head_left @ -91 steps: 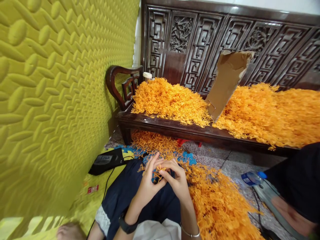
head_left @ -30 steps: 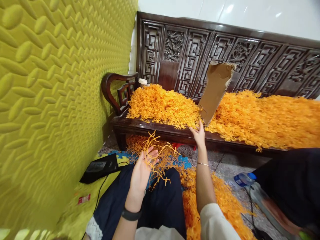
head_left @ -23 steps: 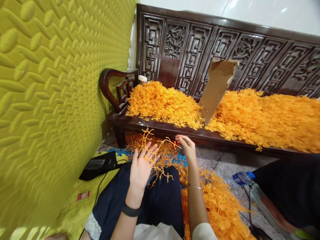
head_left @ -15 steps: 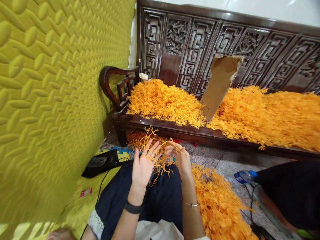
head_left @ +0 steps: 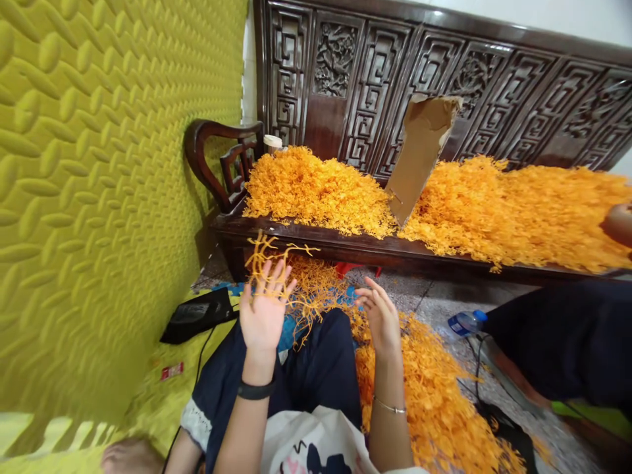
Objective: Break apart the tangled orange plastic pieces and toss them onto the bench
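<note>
Head view: we see a bundle of orange branched strands (head_left: 261, 252) lying across the fingers of our left hand (head_left: 264, 313), in front of the bench (head_left: 355, 245). Its long axis slopes from tips above the fingers down to the right; one branch points almost straight right (we cannot tell whether this is one piece or several). Our left hand is flat, palm up, fingers spread under the strands. Our right hand (head_left: 382, 316) is apart from them, its fingers loosely bent and parted.

For containers we count two: a white-topped jar (head_left: 272, 142) at the bench's left end and a blue-capped bottle (head_left: 467, 322) on the floor (what either holds is unclear to us). On the bench are two orange heaps, left (head_left: 316, 191) and right (head_left: 518, 207), with one cardboard piece (head_left: 419, 158) leaning between them. One more orange heap (head_left: 424, 395) spreads over the floor beside us, and another person's hand (head_left: 619, 224) reaches the right-hand bench heap.
</note>
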Demonstrator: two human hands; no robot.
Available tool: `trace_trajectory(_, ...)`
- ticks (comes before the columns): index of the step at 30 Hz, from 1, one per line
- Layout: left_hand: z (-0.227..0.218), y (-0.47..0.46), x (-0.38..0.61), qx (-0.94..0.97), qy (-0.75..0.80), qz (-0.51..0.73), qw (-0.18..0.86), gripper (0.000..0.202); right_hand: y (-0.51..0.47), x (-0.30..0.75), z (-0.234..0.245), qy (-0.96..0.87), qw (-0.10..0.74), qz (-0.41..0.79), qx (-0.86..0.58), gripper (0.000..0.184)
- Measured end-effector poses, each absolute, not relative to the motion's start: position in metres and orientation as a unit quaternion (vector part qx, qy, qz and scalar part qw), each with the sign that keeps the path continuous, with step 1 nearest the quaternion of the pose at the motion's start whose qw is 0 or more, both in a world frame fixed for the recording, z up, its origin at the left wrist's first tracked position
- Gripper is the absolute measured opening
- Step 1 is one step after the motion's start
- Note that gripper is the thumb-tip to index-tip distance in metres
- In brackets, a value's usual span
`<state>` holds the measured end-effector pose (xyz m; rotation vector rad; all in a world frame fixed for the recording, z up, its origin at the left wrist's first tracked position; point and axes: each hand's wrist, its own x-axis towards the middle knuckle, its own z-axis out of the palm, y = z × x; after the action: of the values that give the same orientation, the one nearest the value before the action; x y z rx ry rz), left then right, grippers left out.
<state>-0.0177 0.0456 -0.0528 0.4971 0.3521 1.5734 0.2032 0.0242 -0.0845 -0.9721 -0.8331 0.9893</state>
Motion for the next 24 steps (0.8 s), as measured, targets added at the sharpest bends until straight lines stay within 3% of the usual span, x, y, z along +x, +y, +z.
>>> trace_trajectory(6,-0.036,0.023,-0.040,0.336,0.203,0.827,0.402,0.042,-0.026,0.251,-0.109,-0.295,0.730,0.398,-0.471,0.040)
trace_trajectory(11,-0.063,0.016,-0.036,0.479,0.335,0.802,0.122,0.073,-0.047,0.274,-0.116,-0.266,0.739,0.369,-0.496,0.037)
trace_trajectory(13,-0.086,0.031,-0.025,0.517,0.397,0.743,0.150,0.072,-0.049,0.274,-0.117,-0.268,0.734,0.361,-0.509,0.036)
trace_trajectory(17,-0.127,0.074,0.009,0.654,0.444,0.465,0.399,0.073,-0.054,0.268,-0.121,-0.298,0.702,0.328,-0.558,0.039)
trace_trajectory(21,-0.149,0.090,0.025,0.659,0.428,0.417,0.458,0.061,-0.069,0.275,-0.137,-0.318,0.662,0.292,-0.612,0.041)
trace_trajectory(24,-0.149,0.086,0.021,0.647,0.406,0.439,0.474,0.039,-0.071,0.290,-0.156,-0.340,0.603,0.254,-0.675,0.039)
